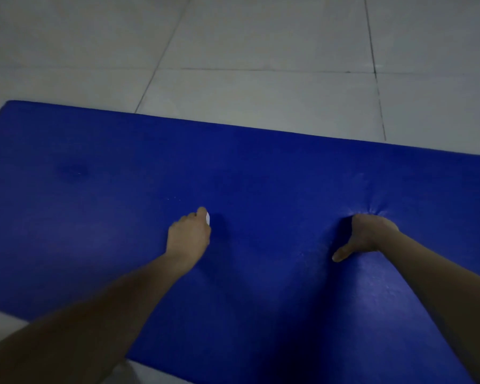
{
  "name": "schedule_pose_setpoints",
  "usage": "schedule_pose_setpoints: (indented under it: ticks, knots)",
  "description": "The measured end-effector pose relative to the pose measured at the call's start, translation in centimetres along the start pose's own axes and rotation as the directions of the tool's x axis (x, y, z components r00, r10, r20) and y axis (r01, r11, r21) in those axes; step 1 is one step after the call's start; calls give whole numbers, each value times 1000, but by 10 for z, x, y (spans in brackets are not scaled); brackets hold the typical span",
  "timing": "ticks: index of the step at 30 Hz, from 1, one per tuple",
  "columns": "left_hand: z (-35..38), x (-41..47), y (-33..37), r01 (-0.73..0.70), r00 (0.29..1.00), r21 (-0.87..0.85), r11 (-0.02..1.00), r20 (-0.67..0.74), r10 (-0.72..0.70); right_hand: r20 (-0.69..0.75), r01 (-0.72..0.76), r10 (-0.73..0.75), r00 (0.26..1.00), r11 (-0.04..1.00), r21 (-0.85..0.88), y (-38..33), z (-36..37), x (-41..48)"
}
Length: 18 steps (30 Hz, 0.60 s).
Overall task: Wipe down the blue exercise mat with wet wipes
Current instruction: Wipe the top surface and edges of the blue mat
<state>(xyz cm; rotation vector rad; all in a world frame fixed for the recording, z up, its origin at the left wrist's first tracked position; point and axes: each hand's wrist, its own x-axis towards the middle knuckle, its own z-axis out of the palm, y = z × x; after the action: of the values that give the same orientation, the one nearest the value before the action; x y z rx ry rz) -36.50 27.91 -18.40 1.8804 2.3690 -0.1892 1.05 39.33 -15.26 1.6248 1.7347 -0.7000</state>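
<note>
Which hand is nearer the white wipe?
Left. The left hand holds the wipe against the mat; the right hand presses the mat, apart, to its right.

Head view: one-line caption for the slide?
Left hand holds a white wipe against the blue mat; right hand presses into the mat, puckering it.
</note>
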Motion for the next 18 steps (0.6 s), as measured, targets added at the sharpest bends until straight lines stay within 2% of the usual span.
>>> schedule_pose_setpoints:
  ticks: [3,7,9,12,15,18]
  knots:
    - [-16,8,12,179,981,-243,953,123,-153,-58,-1,2,998,1000,12,4,6,-15]
    - [-34,8,26,255,943,-410,876,304,-132,-121,50,-50,991,999,3,-6,18,-44]
    - [-33,-1,42,207,951,-438,875,299,-75,-30,74,-75,997,997,-30,-16,27,-58]
    - [-22,-21,82,103,978,-514,852,207,7,175,53,-50,983,998,-14,-27,50,-76]
    - [-11,-41,129,24,987,-587,809,141,73,138,36,-23,990,995,-94,-32,67,-83]
    - [-4,-64,179,-157,963,-564,811,95,253,84,50,-44,995,996,-69,-35,69,-81]
